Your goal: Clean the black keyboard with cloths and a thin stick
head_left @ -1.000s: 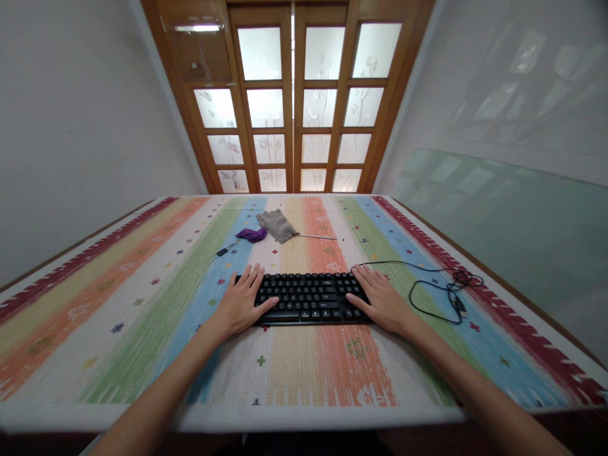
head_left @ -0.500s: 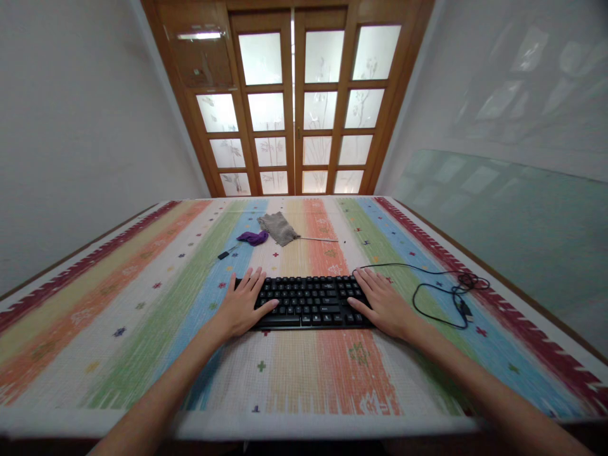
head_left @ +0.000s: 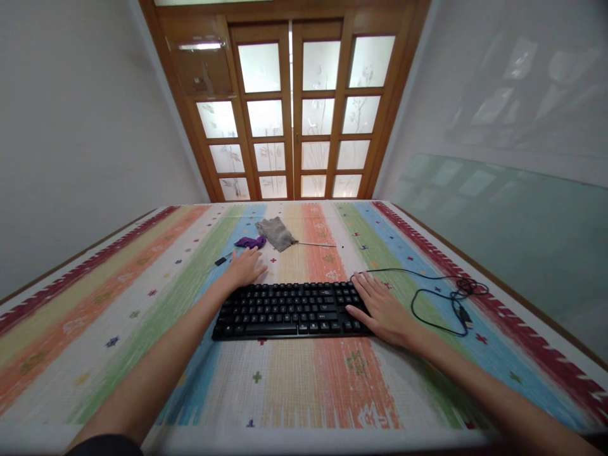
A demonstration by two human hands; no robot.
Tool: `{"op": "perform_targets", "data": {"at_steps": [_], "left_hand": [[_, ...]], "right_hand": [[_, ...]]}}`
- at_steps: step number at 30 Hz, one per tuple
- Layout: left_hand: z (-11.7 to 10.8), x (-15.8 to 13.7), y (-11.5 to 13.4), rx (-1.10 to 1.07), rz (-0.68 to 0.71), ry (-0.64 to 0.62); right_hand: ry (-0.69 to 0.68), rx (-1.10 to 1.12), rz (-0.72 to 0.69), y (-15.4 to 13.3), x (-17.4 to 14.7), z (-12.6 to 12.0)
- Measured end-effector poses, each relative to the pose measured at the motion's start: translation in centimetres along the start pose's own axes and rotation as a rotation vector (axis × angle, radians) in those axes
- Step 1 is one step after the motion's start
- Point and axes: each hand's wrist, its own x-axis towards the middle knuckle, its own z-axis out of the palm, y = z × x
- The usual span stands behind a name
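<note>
A black keyboard (head_left: 289, 310) lies flat near the middle of the table. My right hand (head_left: 380, 307) rests over its right end, fingers stretched out and the thumb on the keys. Beyond the keyboard's left back corner is my left hand (head_left: 244, 267), open, its fingertips close to a purple cloth (head_left: 250, 242). Whether those fingers touch the cloth I cannot tell. Just behind it lies a grey cloth (head_left: 276, 233), with a thin rod (head_left: 317, 244) sticking out to the right. Left of my left hand is a small black brush-like thing (head_left: 221, 261).
The keyboard's black cable (head_left: 422, 303) runs right into a loose coil, with a USB plug (head_left: 467, 320) at its end. A striped tablecloth (head_left: 156, 335) covers the table. Wooden doors (head_left: 292, 126) with glass panes stand beyond it, and walls flank both sides.
My left hand has left the keyboard's left end and reached forward to the purple cloth. My right hand has stayed on the keyboard's right end. The view has tilted slightly.
</note>
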Motion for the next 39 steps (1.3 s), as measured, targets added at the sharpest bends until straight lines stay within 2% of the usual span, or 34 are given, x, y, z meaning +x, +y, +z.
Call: {"op": "perform_targets", "data": {"at_steps": [5, 11, 19, 27, 34, 39], "left_hand": [[0.2, 4.2, -0.7, 0.026, -0.080, 0.021], [0.9, 6.8, -0.8, 0.058, -0.125, 0.041], [0.5, 7.9, -0.3, 0.131, -0.117, 0.035], [-0.3, 8.7, 0.9, 0.153, -0.175, 0.067], [0.8, 9.9, 3.3, 0.032, -0.002, 0.031], [1.7, 10.3, 4.3, -0.008, 0.004, 0.062]], "right_hand": [[-0.036, 0.043, 0.019, 0.0, 0.0, -0.1], [-0.021, 0.022, 0.014, -0.3, -0.1, -0.1], [0.001, 0.005, 0.005, -0.3, -0.2, -0.1], [0.021, -0.006, 0.001, -0.3, -0.3, 0.1], [0.013, 0.021, 0.012, -0.6, -0.3, -0.3], [0.001, 0.043, 0.024, -0.7, -0.3, -0.5]]}}
